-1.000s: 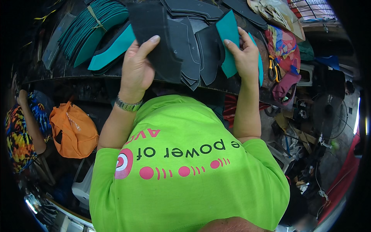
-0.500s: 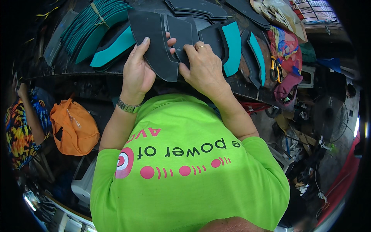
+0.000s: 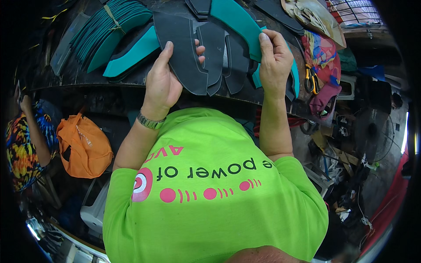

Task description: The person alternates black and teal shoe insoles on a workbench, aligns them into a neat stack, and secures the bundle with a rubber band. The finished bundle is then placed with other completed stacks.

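Observation:
My left hand (image 3: 163, 85) grips a black curved panel (image 3: 180, 52), thumb on its face and fingertips showing at its right edge. In my right hand (image 3: 276, 65), a curved teal piece (image 3: 239, 24) is pinched by its lower end between thumb and fingers and raised above the table. Between my hands lie more black panels (image 3: 210, 55), overlapping each other. Another teal piece (image 3: 295, 72) shows partly behind my right hand. Left of the held panel rests a teal curved piece (image 3: 136, 53), beside a tied bundle of teal-faced pieces (image 3: 98, 37).
The dark table (image 3: 127, 91) has its near edge just below my hands. Scissors with yellow-and-black handles (image 3: 312, 81) lie at the right, by a colourful cloth bundle (image 3: 320, 52). An orange bag (image 3: 85, 147) hangs at the left, near another person's arm (image 3: 37, 131). A fan (image 3: 379, 131) stands right.
My right hand has left the black panels, moved right and lifted a teal piece. My left hand, still holding its panel, has shifted slightly right.

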Demonstrator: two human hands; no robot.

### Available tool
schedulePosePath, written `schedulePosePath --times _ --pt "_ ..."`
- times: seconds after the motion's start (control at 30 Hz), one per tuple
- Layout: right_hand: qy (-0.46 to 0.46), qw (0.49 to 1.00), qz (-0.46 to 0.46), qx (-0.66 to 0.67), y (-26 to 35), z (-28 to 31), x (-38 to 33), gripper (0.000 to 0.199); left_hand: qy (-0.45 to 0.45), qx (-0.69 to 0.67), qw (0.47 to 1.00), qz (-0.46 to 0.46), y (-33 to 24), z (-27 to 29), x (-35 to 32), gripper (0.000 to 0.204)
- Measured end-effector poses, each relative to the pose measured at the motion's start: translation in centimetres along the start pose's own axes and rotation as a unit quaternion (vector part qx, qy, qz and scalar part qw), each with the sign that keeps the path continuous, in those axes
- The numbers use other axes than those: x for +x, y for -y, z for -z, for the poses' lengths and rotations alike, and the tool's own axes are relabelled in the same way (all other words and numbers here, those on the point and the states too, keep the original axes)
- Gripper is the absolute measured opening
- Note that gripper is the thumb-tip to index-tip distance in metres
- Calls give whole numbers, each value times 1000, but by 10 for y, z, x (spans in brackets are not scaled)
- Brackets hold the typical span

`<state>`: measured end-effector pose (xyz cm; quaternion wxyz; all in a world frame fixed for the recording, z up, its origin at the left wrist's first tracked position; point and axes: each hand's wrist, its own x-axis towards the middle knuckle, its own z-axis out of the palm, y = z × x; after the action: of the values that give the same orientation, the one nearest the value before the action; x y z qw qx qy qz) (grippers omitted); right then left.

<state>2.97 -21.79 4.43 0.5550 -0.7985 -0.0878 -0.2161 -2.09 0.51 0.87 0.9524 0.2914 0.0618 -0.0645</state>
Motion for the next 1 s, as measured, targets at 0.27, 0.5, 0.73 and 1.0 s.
schedulePosePath --times 0.27,0.5,0.73,1.0 --pt "28 992 -123 -19 -22 12 1 19 -23 11 1000 -6 -4 6 -2 46" --pt "86 947 84 -298 -4 0 -13 26 -10 1 1000 11 1 9 -2 46" --pt "211 891 38 -399 -5 -37 -32 50 -36 47 998 30 12 12 0 44" --pt "173 940 3 -295 -8 -45 -38 44 -17 101 994 47 17 12 0 43"
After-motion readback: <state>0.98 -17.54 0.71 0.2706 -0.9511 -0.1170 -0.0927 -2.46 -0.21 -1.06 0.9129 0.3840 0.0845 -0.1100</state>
